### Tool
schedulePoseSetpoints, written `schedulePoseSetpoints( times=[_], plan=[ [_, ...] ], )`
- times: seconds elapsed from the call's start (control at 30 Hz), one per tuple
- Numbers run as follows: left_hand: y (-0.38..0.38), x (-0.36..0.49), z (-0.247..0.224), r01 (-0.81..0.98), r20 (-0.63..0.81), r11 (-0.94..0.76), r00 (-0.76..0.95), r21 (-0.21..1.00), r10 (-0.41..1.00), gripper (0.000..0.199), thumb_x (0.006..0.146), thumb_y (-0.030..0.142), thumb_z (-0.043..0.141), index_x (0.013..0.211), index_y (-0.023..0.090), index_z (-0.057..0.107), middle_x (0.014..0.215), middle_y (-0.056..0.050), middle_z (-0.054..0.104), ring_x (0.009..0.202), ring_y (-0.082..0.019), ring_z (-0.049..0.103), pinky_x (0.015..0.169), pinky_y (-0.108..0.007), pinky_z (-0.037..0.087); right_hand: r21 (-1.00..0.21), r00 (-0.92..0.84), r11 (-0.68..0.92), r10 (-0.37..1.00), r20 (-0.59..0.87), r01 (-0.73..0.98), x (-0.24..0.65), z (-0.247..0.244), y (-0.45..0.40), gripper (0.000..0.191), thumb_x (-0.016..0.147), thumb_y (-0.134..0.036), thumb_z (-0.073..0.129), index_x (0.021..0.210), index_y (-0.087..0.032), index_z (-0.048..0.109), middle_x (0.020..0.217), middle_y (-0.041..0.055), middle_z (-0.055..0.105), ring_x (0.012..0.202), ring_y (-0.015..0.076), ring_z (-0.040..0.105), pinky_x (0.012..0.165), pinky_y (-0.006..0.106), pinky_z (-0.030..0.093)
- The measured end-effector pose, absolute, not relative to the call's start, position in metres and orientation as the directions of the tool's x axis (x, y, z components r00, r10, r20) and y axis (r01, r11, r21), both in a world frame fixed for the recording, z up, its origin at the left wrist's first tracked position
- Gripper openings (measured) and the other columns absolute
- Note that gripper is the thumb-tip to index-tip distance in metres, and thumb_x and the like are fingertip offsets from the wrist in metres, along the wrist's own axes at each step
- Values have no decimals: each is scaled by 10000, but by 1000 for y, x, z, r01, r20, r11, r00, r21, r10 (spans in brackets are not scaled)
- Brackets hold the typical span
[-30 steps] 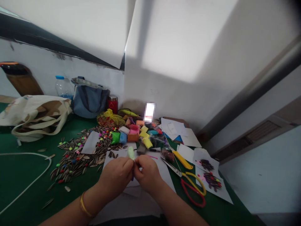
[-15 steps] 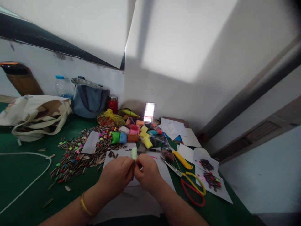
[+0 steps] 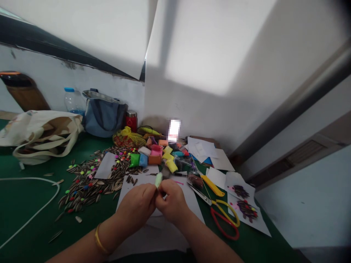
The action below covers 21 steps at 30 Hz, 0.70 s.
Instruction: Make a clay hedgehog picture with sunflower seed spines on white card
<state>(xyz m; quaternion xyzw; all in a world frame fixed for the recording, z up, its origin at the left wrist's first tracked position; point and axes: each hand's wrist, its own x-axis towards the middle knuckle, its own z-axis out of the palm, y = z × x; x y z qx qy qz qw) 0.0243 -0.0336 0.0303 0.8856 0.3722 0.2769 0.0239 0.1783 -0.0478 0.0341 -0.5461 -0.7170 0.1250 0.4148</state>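
My left hand (image 3: 138, 204) and my right hand (image 3: 173, 201) meet over the white paper (image 3: 186, 204), fingers pinched together. From between their fingertips a small pale green clay pack (image 3: 158, 179) sticks up; its lower end is hidden by the fingers. Both hands are closed on it. Just beyond lie several dark sunflower seeds (image 3: 132, 179) on the paper. Behind them is a heap of clay packs in several colours, among them a yellow pack (image 3: 172, 165), a brown pack (image 3: 155, 159) and a green pack (image 3: 135, 160).
Scissors (image 3: 225, 219) with red and yellow handles and a yellow utility knife (image 3: 213, 186) lie at the right. Farther right, a paper sheet (image 3: 260, 224) bears seed clusters. A seed pile (image 3: 90, 182) with coloured beads spreads left, near a white cable (image 3: 35, 215) and a cloth bag (image 3: 49, 124).
The pale green clay pack has tilted and shifted slightly right in the fingertips. Both hands stay together in nearly the same place.
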Motion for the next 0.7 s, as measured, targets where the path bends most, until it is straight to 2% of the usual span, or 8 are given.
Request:
schedulePoseSetpoints(
  times=[0.2,0.43,0.6,0.7],
  plan=[
    [-32,24,32,629,480,-721,557,290,678,144,886,142,481,760,209,493,679,0,553,623,-176,523,573,-296,311,-661,-64,375,894,445,650,179,35,-49,164,636,-137,507,571,-200,371,581,-39,429,586,121,391,559,264,226],
    [-30,17,41,738,473,-636,488,223,733,155,910,179,450,764,214,490,676,-6,545,637,-191,526,593,-312,304,-641,-39,361,887,459,678,180,42,-51,137,635,-131,518,589,-197,407,597,-35,451,601,122,414,570,260,240],
    [-32,17,46,651,445,-660,498,376,744,134,960,278,443,867,212,513,753,0,582,669,-172,547,608,-288,337,-622,-62,370,886,459,690,179,44,-55,126,737,-172,524,627,-196,467,628,-21,494,617,128,451,581,260,268],
    [-30,17,42,615,437,-676,519,406,734,186,983,261,399,838,210,504,738,5,570,653,-162,535,594,-279,335,-629,-82,395,881,466,670,178,43,-57,110,760,-176,513,653,-196,500,654,-13,523,643,133,481,596,257,297]
  ],
)
